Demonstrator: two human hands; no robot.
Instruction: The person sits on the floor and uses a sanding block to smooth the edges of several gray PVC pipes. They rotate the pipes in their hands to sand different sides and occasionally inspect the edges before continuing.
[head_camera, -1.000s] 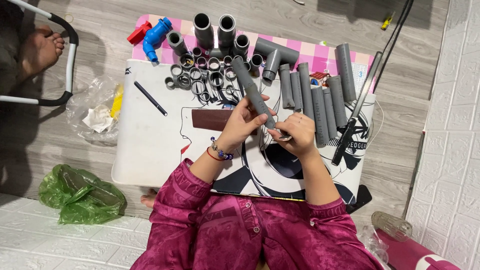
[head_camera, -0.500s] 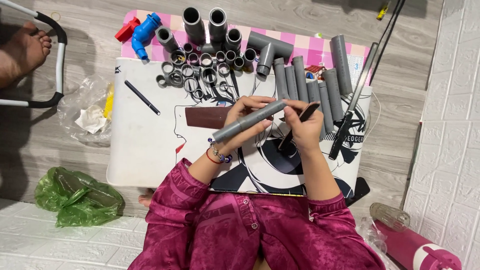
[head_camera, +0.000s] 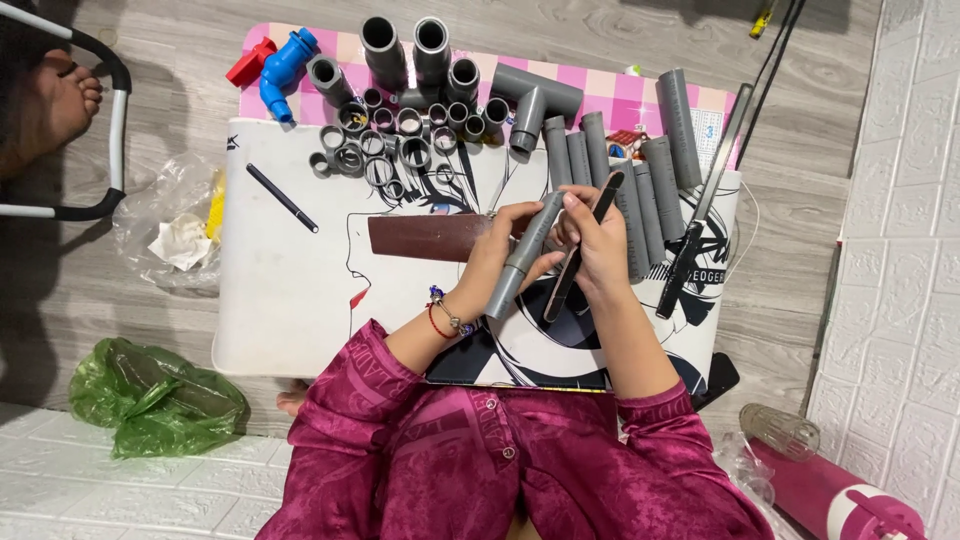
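The left hand (head_camera: 497, 245) is closed around a short grey plastic pipe (head_camera: 524, 256), holding it tilted above the white table (head_camera: 290, 310), its upper end near the right hand's fingers and its lower end pointing toward the person's lap. The right hand (head_camera: 598, 250) grips a slim dark flat tool (head_camera: 580, 255) that looks like a file or blade; its long edge lies just beside the pipe, though whether the two touch cannot be told. A beaded bracelet (head_camera: 446, 315) circles the left wrist.

Beneath the hands a brown rectangular sheet (head_camera: 425, 238) lies flat on the table. Beyond the right hand, a row of longer grey pipe lengths (head_camera: 640, 190) lies side by side. Further back, grey ring-shaped couplings and short sleeves (head_camera: 385, 150) cluster together, with a grey tee fitting (head_camera: 535, 105) near them and a blue plastic tap (head_camera: 280, 70) at the far left corner. A black pen (head_camera: 282, 198) lies apart on the left. A long black-handled saw (head_camera: 700, 215) lies along the right edge. A green plastic bag (head_camera: 155, 400) rests on the floor.
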